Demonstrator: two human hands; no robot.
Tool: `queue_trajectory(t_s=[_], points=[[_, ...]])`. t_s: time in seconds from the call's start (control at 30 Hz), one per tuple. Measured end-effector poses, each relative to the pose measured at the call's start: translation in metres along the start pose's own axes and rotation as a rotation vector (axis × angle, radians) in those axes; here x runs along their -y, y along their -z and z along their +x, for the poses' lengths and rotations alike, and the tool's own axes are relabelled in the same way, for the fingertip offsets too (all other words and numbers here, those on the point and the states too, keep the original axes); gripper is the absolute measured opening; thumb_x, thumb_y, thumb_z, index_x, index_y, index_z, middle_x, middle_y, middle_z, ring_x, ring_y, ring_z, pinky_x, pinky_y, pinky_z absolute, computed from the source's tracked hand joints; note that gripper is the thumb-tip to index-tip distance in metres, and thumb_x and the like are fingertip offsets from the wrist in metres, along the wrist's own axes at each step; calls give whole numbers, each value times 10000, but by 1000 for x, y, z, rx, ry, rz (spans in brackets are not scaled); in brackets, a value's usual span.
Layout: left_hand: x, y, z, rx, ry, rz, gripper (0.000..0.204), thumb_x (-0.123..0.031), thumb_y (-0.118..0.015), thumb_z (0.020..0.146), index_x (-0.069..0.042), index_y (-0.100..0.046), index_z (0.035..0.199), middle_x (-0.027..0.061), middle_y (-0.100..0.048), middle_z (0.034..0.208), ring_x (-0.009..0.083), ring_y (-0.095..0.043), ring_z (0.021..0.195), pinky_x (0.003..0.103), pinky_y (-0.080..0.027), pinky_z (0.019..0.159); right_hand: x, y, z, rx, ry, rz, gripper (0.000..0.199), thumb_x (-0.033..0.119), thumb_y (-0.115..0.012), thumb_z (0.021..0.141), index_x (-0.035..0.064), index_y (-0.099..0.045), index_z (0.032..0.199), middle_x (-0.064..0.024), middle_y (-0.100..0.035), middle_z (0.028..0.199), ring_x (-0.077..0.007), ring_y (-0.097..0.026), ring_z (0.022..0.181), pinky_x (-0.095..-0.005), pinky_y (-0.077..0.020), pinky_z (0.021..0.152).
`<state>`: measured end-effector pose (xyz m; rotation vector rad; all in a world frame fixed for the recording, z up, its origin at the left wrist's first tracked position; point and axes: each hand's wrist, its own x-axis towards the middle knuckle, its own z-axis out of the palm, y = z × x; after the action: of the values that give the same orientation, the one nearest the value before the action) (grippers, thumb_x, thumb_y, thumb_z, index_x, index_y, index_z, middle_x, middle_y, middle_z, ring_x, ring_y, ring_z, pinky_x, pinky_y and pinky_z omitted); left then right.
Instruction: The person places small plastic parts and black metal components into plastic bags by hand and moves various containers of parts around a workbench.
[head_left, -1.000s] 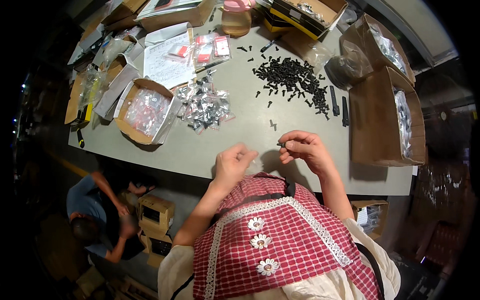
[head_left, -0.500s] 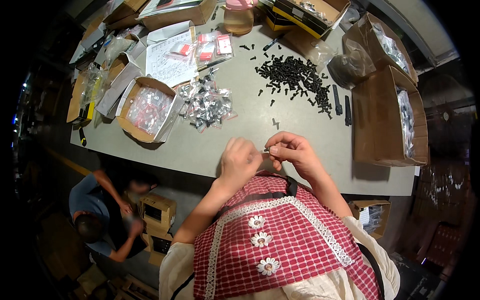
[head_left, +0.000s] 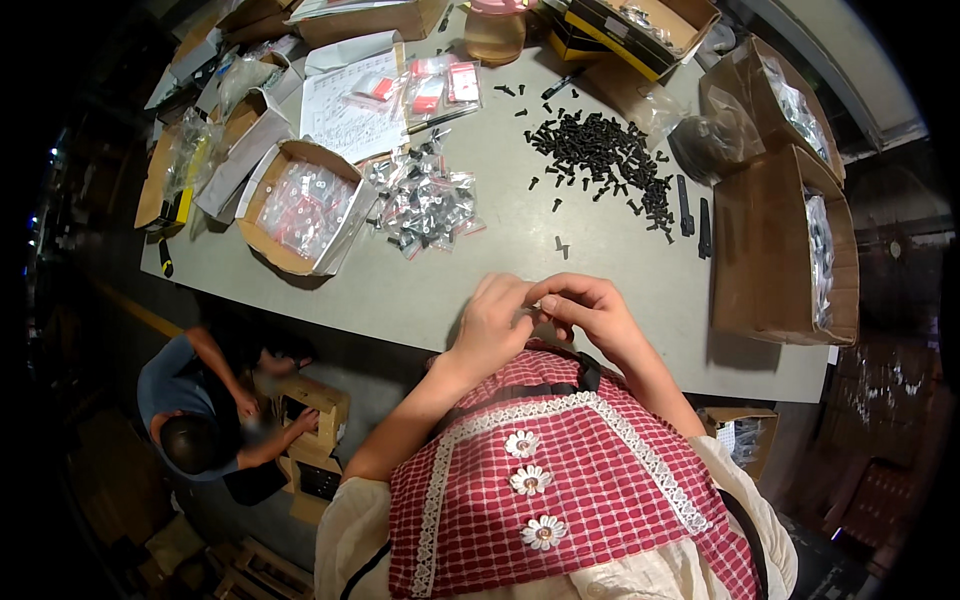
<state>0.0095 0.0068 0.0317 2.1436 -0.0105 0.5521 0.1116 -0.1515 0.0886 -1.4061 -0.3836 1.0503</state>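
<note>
Close together over the front edge of the grey table (head_left: 400, 300), my left hand (head_left: 490, 320) and my right hand (head_left: 592, 308) meet at the fingertips. Each is closed in a pinch, around something too small and covered to name. Just beyond them lie a couple of loose small dark screws (head_left: 562, 247). Farther back spreads a heap of black screws (head_left: 595, 150). Two flat black strips (head_left: 685, 207) rest to its right. Left of the heap is a pile of small clear bags (head_left: 430, 205) with dark parts inside.
An open carton (head_left: 340, 240) of small bags stands at the left, beside papers (head_left: 350, 110) and a pen (head_left: 440, 119). A tall brown carton (head_left: 760, 245) stands at the right. A drink bottle (head_left: 495, 38) is at the back. Another person (head_left: 190, 400) works at boxes below left.
My left hand has come in against my right hand's fingertips, and the small piece seen there before is now mostly covered. The other person's hand has moved onto a box.
</note>
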Motion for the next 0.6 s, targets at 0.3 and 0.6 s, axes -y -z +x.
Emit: queue_trajectory(t_s=[0.3,0.6], points=[[-1,1,-1,15,36,-105,517,31,-695,756,-16,-591,1260,121,-670,986,276,-637,896,351,-535,743,8,-1,-1,37,-67,7,248,46,-653,944,-9,-564,1169,-78,-683,914,-112,-641,835,-269,-523,745],[-7,6,1,82,106,-285,649,-4,-769,785,-37,-514,1381,115,-688,1023,221,-670,909,328,-555,782,11,21,-1,44,642,-882,222,36,-702,783,45,-726,1004,-149,-621,1185,-318,-575,1134,-421,-468,982]])
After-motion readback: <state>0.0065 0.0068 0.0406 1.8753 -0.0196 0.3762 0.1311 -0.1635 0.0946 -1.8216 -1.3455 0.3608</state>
